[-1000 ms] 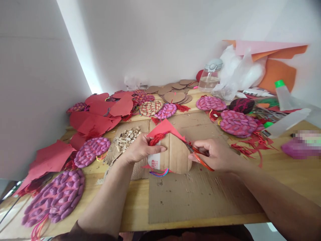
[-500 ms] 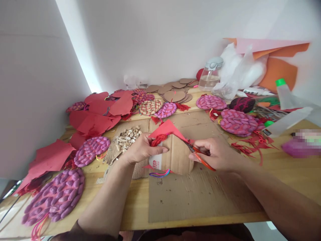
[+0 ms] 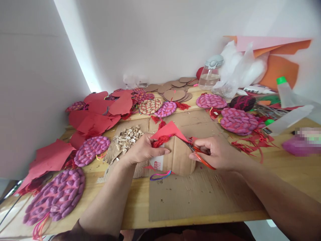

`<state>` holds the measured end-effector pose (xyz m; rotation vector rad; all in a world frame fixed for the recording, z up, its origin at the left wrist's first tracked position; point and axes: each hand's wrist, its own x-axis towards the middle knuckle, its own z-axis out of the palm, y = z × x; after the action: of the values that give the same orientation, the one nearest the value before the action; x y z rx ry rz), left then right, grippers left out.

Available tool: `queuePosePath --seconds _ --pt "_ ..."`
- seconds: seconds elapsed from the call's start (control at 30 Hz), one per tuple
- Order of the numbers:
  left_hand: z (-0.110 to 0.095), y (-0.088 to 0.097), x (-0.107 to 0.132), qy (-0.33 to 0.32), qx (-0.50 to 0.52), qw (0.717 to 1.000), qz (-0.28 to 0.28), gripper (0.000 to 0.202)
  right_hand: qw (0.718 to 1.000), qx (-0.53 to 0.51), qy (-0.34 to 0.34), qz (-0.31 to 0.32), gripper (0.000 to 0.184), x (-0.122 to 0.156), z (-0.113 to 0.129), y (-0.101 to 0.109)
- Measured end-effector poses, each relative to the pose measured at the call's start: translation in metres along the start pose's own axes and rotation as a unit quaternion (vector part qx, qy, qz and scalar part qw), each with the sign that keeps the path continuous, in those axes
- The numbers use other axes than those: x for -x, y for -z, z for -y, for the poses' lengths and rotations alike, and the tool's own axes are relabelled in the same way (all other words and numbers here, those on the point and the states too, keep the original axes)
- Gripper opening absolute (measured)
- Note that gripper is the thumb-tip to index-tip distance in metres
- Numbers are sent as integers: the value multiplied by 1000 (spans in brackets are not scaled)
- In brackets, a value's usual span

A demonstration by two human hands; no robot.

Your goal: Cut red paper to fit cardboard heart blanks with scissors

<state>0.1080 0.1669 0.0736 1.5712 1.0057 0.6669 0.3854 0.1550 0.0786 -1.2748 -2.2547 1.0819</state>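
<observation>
My left hand point(image 3: 141, 149) is closed on a cardboard heart point(image 3: 179, 159) backed with red paper point(image 3: 168, 130). A red tassel point(image 3: 160, 140) lies under its thumb, and coloured cords point(image 3: 160, 175) hang from the heart's lower edge. My right hand point(image 3: 217, 152) is closed on orange-handled scissors point(image 3: 200, 157). Their blades sit at the heart's upper right edge, in the red paper. Both hands hover over a flat cardboard sheet point(image 3: 200, 194) on the wooden table point(image 3: 296, 174).
Pink woven discs point(image 3: 56, 197) point(image 3: 91, 150) point(image 3: 238, 121) lie left and right. Red paper sheets point(image 3: 97, 115), a pile of pale shells point(image 3: 126, 137), brown cardboard hearts point(image 3: 175, 90), a water bottle point(image 3: 209, 75), a glue bottle point(image 3: 286, 92), white bags and orange sheets crowd the back.
The scissors have worked a little along the heart's upper right edge. The left hand has turned the heart slightly. The view has drifted a little.
</observation>
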Motion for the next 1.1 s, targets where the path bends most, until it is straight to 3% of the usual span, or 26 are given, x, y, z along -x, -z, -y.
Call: queuePosePath --seconds 0.67,1.0,1.1 --pt "10 -3 -3 -40 -4 999 24 34 999 25 26 2 46 3 -2 1" --pt "8 -8 -4 -33 31 999 -5 25 999 23 46 -16 48 3 -1 2" --pt "8 -9 -6 -21 69 997 -21 34 998 32 36 -30 47 2 -2 2"
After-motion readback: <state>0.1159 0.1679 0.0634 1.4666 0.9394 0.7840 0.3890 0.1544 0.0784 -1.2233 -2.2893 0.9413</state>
